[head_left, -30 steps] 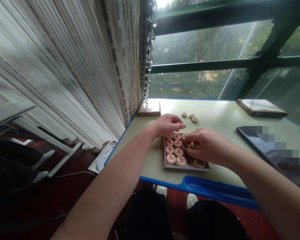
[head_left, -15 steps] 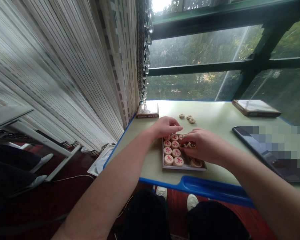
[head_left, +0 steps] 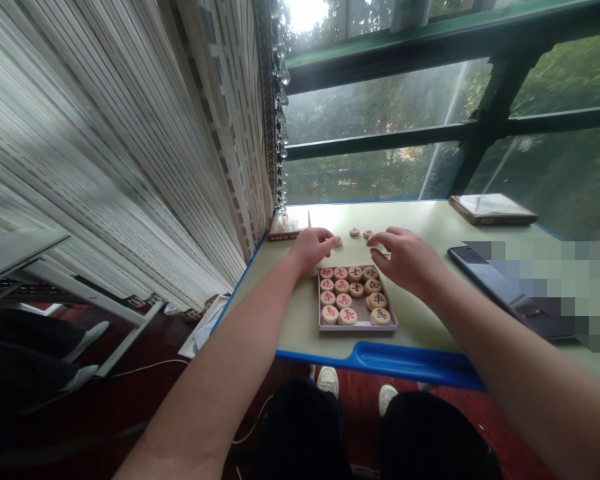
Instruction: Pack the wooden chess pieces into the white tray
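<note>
A shallow box on the table holds rows of round xiangqi pieces, red-marked ones on the left and black-marked ones on the right. Bare box floor shows in its third column, toward the near side. Beyond the box's far left corner is my left hand, its fingers curled together; whatever lies at the fingertips is too small to make out. My right hand is past the far right corner, thumb and fingers apart, beside a loose xiangqi piece. Another loose piece lies to its left.
A book-like box lies at the table's far left, and a flat box at the far right. To the right rests a dark tablet-like device. The blue tray edge runs along the front; a string curtain hangs left.
My right hand has lifted out of the box and moved away toward the loose pieces, uncovering the black-marked pieces. My left hand has shifted slightly left and up. The view has shifted a little.
</note>
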Demonstrator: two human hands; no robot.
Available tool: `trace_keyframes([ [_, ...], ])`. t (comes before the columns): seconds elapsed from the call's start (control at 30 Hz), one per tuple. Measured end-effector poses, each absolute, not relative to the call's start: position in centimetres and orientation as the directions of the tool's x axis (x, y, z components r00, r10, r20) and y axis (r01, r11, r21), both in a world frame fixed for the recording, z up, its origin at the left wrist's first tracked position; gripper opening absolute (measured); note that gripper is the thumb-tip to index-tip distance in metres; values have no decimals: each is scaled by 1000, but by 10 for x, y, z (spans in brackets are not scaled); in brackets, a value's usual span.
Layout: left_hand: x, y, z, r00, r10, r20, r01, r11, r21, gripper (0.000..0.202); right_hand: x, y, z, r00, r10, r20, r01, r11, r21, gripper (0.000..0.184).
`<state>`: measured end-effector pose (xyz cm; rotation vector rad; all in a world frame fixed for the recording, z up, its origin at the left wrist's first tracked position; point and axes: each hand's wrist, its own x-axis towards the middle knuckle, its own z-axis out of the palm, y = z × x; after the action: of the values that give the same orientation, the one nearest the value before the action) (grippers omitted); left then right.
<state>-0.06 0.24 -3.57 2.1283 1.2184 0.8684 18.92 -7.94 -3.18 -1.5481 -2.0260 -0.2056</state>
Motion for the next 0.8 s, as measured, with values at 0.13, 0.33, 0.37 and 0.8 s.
trace_keyframes([
  [0.13, -3, 4, -35, 372, 882, 290, 549, -461, 697, 35, 202, -65, -50, -61, 858, 509, 972, 166, -163, 38],
  [0.33, -5, 1, -32, 375, 880, 291, 615, -471, 632, 36, 210, -57, -57, -53, 912, 407, 973, 139, -184, 32],
  [0.37, -5, 1, -32, 369, 883, 290, 630, -467, 620, 36, 209, -58, -55, -48, 916, 398, 972, 135, -193, 32],
  [0.8, -1, -7, -26, 409, 838, 362, 509, -539, 672, 39, 201, -66, -41, -193, 807, 559, 869, 405, -285, 19],
])
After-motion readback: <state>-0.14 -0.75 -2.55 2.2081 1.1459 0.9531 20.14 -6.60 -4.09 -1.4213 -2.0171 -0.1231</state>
